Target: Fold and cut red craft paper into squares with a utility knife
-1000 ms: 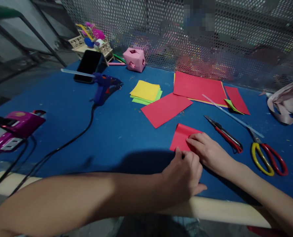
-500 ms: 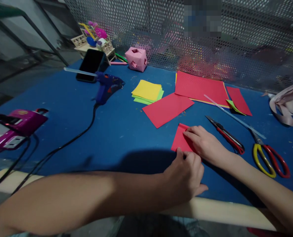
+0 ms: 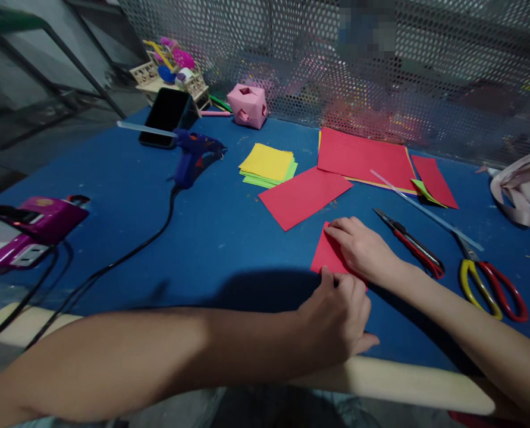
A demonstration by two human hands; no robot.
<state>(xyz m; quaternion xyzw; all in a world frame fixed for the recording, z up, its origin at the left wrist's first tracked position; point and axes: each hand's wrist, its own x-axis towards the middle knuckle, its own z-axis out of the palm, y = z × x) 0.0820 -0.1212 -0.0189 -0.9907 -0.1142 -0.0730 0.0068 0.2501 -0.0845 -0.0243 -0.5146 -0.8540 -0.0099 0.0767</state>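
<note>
A small piece of red paper lies on the blue tabletop in front of me, partly covered by both hands. My left hand is closed, thumb and forefinger pinching the near edge of the paper. Beyond it, my right hand presses its bunched fingertips onto the far edge of the same sheet, and its palm hides the right side. A larger red paper strip lies just past the hands. To the right are a red and black utility knife and scissors with yellow and red handles.
Farther back are yellow and green paper squares, red sheets and a pink folded-paper cube. A blue glue gun with its cord, a phone and a magenta power strip sit left. A perforated metal panel borders the back.
My right fingers have shifted slightly left and away from me along the paper's far edge, covering the fold that showed there. My left hand keeps its pinch in nearly the same place.
</note>
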